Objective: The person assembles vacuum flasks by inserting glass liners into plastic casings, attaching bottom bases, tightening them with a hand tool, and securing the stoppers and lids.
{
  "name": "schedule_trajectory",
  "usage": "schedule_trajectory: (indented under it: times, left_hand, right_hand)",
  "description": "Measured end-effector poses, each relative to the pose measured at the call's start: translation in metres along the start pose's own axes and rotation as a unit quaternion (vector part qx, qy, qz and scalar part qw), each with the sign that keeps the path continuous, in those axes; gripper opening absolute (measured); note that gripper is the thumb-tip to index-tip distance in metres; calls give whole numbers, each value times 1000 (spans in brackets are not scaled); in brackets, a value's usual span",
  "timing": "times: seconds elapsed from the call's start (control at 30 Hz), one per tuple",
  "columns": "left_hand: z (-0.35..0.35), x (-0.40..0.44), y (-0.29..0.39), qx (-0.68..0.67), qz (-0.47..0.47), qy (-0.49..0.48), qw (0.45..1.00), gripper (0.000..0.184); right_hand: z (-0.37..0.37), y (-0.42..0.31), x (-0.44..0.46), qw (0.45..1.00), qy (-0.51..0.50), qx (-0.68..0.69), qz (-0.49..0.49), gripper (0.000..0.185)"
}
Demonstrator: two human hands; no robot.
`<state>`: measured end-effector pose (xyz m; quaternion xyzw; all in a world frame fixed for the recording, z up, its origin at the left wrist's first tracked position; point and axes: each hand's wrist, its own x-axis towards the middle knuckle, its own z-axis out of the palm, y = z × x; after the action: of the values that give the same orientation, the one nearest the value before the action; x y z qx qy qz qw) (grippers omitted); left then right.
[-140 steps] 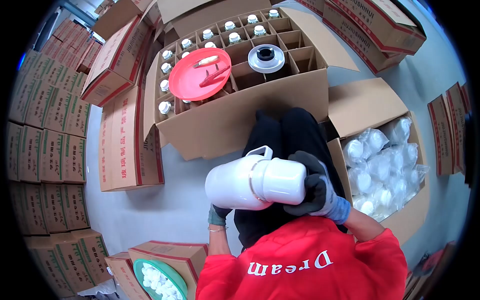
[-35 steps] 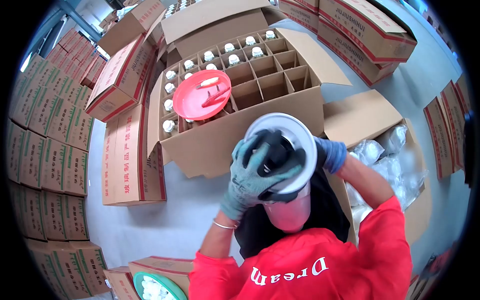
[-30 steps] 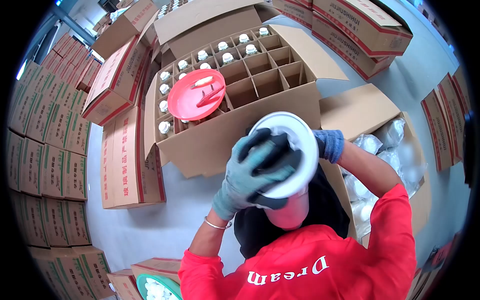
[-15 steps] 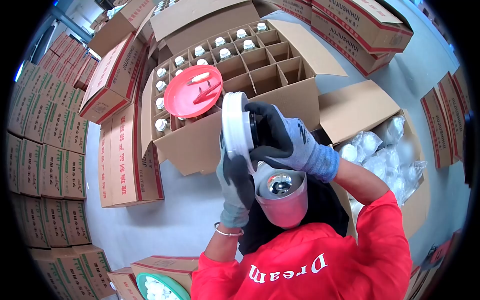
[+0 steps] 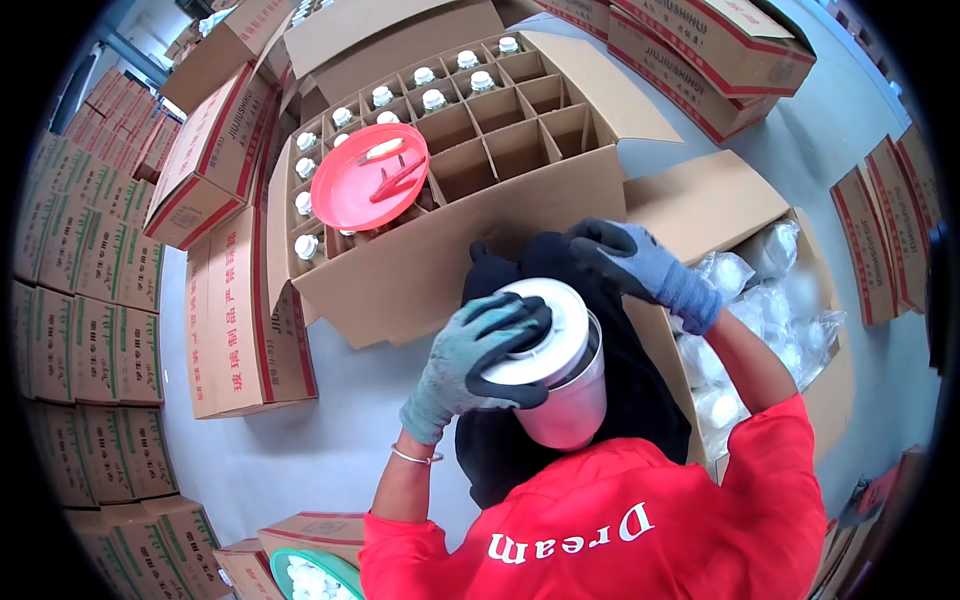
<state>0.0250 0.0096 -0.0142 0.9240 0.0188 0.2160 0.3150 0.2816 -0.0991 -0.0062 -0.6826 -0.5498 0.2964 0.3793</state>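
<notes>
My left hand (image 5: pixel 487 350), in a grey-and-black glove, spreads over a round white lid (image 5: pixel 562 335) and grips it by the top and rim. The lid sits slightly tilted over the mouth of a white cylindrical container (image 5: pixel 572 410), with a dark gap showing along its right side. The container stands between my black-clad thighs, against my red top. To the right of the lid, apart from it, my right hand (image 5: pixel 635 268) is raised with fingers loosely bent and apart, and nothing visible in them.
Ahead stands a divided carton (image 5: pixel 470 215) with several white-capped bottles (image 5: pixel 383 97). A red plate (image 5: pixel 345 190) with small red and pale objects rests on it. At right, a carton (image 5: pixel 740 190) holds plastic-wrapped white pieces (image 5: pixel 760 320). A green basin (image 5: pixel 285 560) and stacked cartons (image 5: pixel 90 350) are at left.
The lid has come down from in front of the carton onto the container, held by my left hand. My right hand has let go of it and moved right.
</notes>
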Motion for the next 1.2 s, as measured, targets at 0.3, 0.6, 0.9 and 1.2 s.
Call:
schedule_trajectory:
  times: [0.3,0.6,0.9,1.2]
  left_hand:
    - [25,-19,11,-1,-72,-67,995,80]
    - [37,-37,22,-157,-152,112,969,71]
    - [150,-67,18,-417,-491,136,752,50]
    - [115,-82,22,-493,-410,-27,767,38]
  right_hand:
    - [66,16,-6,965,-157,7,-210,31]
    - [68,39,19,916,-226,156,-293,39]
    - [9,1,-203,966,13,-249,71,44]
    - [31,16,-153,992,39,5,-121,49]
